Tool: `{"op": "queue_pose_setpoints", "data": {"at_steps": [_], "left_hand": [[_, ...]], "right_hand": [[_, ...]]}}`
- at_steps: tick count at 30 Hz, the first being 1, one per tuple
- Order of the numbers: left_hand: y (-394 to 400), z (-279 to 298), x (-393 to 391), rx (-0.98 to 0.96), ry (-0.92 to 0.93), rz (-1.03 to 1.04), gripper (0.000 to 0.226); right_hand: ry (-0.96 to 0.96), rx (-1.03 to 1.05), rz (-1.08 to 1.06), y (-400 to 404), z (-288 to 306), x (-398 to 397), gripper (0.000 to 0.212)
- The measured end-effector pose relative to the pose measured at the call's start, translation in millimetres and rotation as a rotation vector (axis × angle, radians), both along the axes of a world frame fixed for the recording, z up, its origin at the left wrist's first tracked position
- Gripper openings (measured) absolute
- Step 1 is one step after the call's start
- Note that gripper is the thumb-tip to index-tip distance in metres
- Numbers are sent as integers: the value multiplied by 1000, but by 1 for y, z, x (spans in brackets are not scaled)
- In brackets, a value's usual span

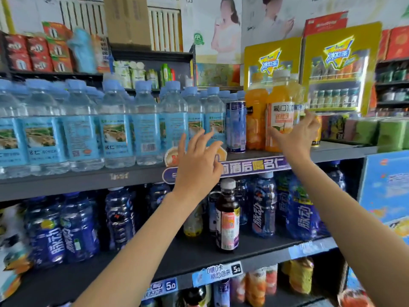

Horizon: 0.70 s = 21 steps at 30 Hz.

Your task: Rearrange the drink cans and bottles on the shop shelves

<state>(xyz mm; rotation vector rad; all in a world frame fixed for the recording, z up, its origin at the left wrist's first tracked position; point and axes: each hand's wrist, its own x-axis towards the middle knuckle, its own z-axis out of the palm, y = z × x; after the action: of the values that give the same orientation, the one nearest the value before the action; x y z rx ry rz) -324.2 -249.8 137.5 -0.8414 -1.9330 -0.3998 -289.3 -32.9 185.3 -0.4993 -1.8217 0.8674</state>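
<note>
The orange bottle [280, 120] is standing on the upper shelf [336, 151] beside a blue can [235, 127]. The right hand [297, 134] is reaching around it, fingers apart; the left hand [198, 160] is hovering open. Next it probably needs a firm grip.

Up top there's a brown cardboard box [127, 19] sitting in front of a white radiator [164, 27], with red cartons [28, 53] stacked off to the left. Two yellow iced-tea display boards [342, 69] stand on the right, and posters [225, 29] cover the wall behind them.
</note>
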Motion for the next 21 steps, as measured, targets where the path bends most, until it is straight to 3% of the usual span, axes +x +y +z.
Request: {"op": "queue_pose_setpoints", "data": {"at_steps": [4, 7, 10, 15, 21], "left_hand": [[19, -9, -7, -29, -44, 145, 43], [19, -8, -6, 35, -64, 155, 42], [9, -6, -3, 145, -124, 118, 43], [-33, -1, 13, 376, -150, 145, 35], [-126, 1, 48, 383, -145, 329, 36]], "right_hand": [[-92, 110, 110, 34, -7, -21, 96], [-54, 144, 96, 40, -7, -32, 91], [89, 143, 228, 32, -13, -36, 81], [265, 246, 451, -25, -5, -21, 83], [448, 241, 713, -136, 18, -4, 88]]}}
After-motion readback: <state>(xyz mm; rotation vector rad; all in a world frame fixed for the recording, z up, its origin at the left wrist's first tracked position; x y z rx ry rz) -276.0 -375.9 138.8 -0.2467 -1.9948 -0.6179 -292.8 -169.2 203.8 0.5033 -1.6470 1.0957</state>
